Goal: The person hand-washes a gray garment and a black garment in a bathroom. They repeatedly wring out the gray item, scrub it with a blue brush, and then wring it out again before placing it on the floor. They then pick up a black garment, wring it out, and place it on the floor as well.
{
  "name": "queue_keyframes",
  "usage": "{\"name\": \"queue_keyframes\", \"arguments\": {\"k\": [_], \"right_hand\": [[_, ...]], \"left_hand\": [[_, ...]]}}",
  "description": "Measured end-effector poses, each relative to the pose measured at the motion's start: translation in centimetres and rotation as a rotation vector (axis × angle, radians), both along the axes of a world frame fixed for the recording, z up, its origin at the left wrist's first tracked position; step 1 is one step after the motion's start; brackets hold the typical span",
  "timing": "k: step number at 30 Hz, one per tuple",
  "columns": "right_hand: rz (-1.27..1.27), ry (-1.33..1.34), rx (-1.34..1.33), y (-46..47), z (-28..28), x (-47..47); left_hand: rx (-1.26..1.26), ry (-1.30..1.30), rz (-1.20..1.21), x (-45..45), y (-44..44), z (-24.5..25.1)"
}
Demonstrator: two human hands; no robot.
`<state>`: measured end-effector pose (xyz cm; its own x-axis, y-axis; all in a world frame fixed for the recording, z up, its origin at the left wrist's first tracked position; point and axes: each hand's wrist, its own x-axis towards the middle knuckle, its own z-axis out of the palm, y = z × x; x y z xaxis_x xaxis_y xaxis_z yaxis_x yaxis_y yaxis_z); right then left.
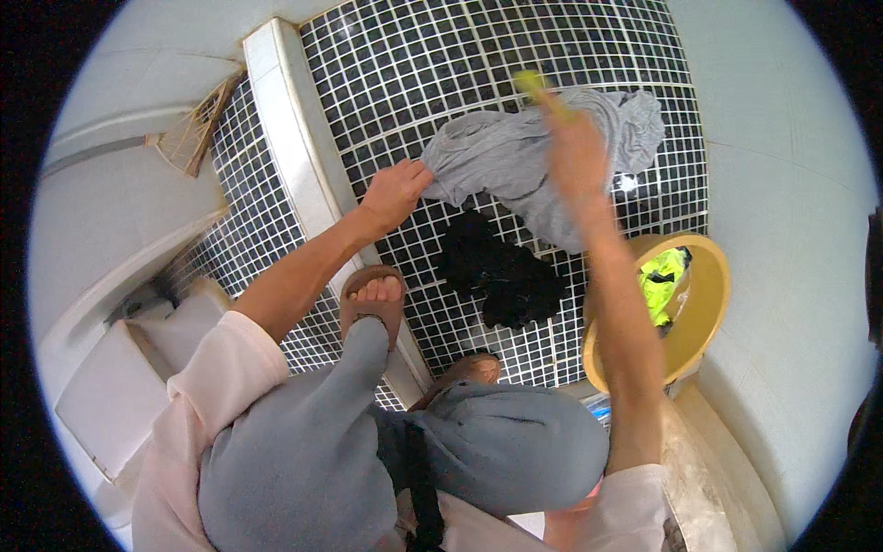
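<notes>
A wet-looking grey cloth garment [510, 148] lies spread and wrinkled across the black tiled floor. Its left end is pinched between the fingers of my left hand [394, 193]. Over the garment's right half, my right hand [578, 155] is blurred by motion. It grips a yellow-green handheld tool [531, 83], too smeared to tell its exact kind. Whether that tool touches the cloth I cannot tell. Nearer to me, a crumpled black cloth [497, 272] rests in a heap on the tiles, apart from both hands.
A yellow tub [717, 276] holding a bright yellow-green cloth [660, 283] stands at the right, partly behind my right forearm. A raised white ledge [290, 124] crosses the floor at left, with one sandalled foot [372, 297] on it. A broom [196, 131] leans beyond.
</notes>
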<state>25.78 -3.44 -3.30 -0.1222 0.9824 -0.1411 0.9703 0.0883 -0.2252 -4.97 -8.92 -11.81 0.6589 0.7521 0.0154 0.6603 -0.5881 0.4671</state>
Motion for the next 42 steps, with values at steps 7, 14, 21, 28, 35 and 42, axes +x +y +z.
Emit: {"name": "queue_keyframes", "arguments": {"k": [7, 14, 21, 28, 35, 42], "right_hand": [[-0.167, 0.095, 0.056, -2.6, -7.8, 3.0], [-0.614, 0.273, 0.155, -4.0, -5.4, 15.3], [-0.845, 0.326, -0.142, -11.6, -4.9, 3.5], [-0.662, 1.122, -0.052, -9.6, 10.0, 0.0], [-0.433, 1.077, 0.049, -6.8, 25.0, 0.0], [-0.637, 1.115, 0.267, -14.6, 20.5, 8.1]], "left_hand": [[-0.008, 0.045, 0.058, -1.4, -0.4, -1.0], [-0.119, 0.006, 0.271, -1.1, 0.2, -1.2], [-0.125, 0.047, 0.406, -0.1, 0.8, 1.7], [-0.165, -0.245, 0.063, 7.6, 1.5, 6.1], [-0.059, -0.707, -0.085, 13.3, 4.0, 15.6], [-0.420, -0.580, 0.292, 10.5, 4.4, 14.2]]}}
